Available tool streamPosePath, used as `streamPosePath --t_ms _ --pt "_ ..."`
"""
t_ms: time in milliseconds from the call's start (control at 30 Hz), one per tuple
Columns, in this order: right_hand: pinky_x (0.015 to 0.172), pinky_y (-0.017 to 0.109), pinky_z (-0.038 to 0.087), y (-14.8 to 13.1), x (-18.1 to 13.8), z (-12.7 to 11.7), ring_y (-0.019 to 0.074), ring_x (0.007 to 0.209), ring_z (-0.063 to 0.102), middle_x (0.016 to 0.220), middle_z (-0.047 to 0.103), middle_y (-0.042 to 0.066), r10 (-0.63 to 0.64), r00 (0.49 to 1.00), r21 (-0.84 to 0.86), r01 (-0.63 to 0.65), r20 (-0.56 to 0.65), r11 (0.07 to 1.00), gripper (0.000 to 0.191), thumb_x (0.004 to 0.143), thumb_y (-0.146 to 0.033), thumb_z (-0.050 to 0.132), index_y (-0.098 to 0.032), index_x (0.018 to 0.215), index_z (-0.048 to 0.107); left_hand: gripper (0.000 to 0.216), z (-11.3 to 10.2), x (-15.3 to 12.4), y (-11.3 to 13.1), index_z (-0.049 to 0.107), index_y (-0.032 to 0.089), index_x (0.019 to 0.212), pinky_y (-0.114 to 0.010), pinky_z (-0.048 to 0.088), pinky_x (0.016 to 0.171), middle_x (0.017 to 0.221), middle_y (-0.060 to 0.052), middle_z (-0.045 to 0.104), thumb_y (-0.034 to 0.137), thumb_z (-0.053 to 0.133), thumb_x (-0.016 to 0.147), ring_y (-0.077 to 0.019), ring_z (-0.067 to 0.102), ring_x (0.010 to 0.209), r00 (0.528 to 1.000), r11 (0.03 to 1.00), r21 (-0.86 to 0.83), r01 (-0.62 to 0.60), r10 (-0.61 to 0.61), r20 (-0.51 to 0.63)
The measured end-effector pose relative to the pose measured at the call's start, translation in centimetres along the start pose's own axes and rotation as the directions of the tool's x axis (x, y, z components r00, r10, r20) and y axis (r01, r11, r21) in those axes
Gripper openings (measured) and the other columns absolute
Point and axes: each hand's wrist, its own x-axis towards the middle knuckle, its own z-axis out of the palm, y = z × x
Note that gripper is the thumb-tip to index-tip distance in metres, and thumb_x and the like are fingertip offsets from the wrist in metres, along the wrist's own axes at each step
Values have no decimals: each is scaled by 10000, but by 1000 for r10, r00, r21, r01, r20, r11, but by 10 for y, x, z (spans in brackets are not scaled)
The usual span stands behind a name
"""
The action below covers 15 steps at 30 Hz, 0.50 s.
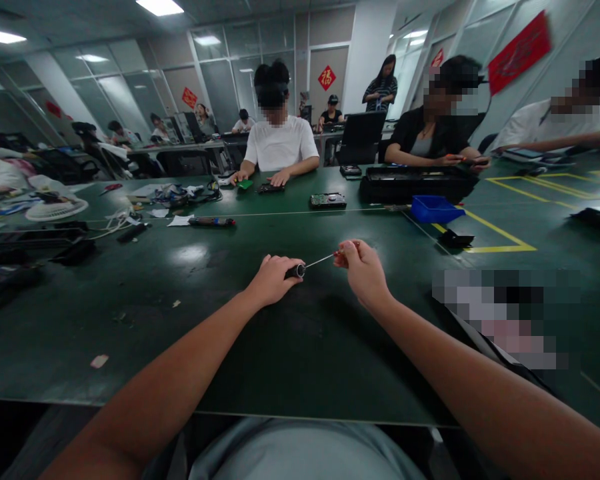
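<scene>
My left hand (273, 277) is closed round the black handle of a small screwdriver (307, 266), held just above the dark green table (180, 313). The thin metal shaft points right and slightly up. My right hand (361, 267) pinches the tip of that shaft between thumb and fingers. Whatever sits at the tip is too small to make out. Both forearms reach out from the near edge, and the hands are about a hand's width apart.
A blue bin (433, 209), a black tray (413, 183) and a circuit board (328, 199) lie further back. Across the table sits a person in a white shirt (280, 143); others sit at the right. Cables and tools (130, 223) clutter the left. Yellow tape lines (500, 233) mark the right.
</scene>
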Motion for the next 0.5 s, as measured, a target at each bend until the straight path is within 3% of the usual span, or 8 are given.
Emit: streamPosePath --t_ms 200,500 --pt "716 352 503 -8 -9 0 194 732 649 803 686 48 -170 981 -255 190 97 948 243 971 -413 429 -215 946 567 416 1 1 1 586 275 1318 -609 244 1120 1216 -77 652 316 627 907 -292 544 1175 999 1000 12 0 0 32" --pt "692 335 446 -14 -12 -2 211 734 652 769 678 44 -256 960 -423 280 113 862 195 975 -352 417 -220 932 553 369 1 1 4 598 276 1279 -670 169 1142 1237 -76 638 271 618 911 -297 538 1201 996 999 34 6 -9 84"
